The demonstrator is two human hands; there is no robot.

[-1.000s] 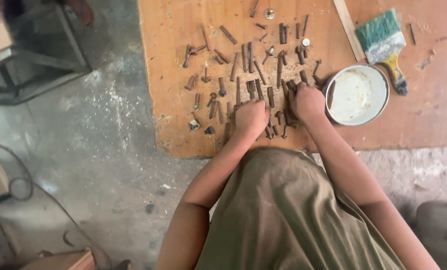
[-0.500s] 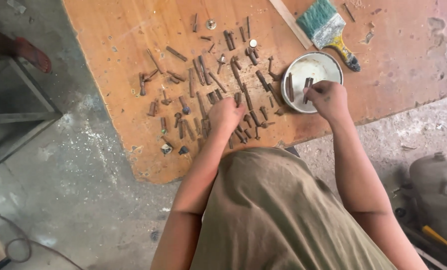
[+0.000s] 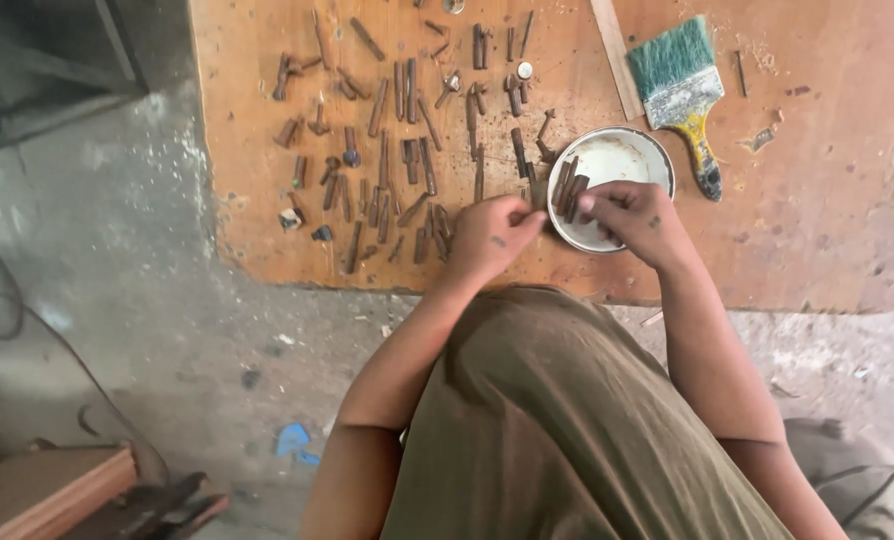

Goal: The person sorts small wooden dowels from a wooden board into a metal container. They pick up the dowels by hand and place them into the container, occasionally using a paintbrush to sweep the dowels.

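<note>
Fingers (image 3: 589,203) of the right hand (image 3: 635,218) are pinched on a rusty bolt, holding it over the near-left rim of the white dish (image 3: 622,150); two more brown pieces already lean inside that rim. The left hand (image 3: 489,238) sits just beside it, fingertips pressed together on something small at the dish's left edge. I cannot tell whether it grips a piece or only steadies one.

Biggest thing in view: the orange wooden board (image 3: 817,200) lying on the concrete floor (image 3: 117,300), serving as the worktop. The person in an olive shirt leans over its near edge.

Next down, the paintbrush (image 3: 679,85) with teal bristles and a yellow handle lies near the far-right of the dish, apart from it, and a pale wood strip (image 3: 615,55) runs alongside towards the far edge.

Then the small stuff: rows of rusty bolts (image 3: 397,150) spread across the left half of the board, some upright in line, some askew, reaching to the near edge.

To do this well, I'd say: keep the pinch low on the shank, lay each piece down inside the rim rather than dropping it, and let the left hand steady the dish.
</note>
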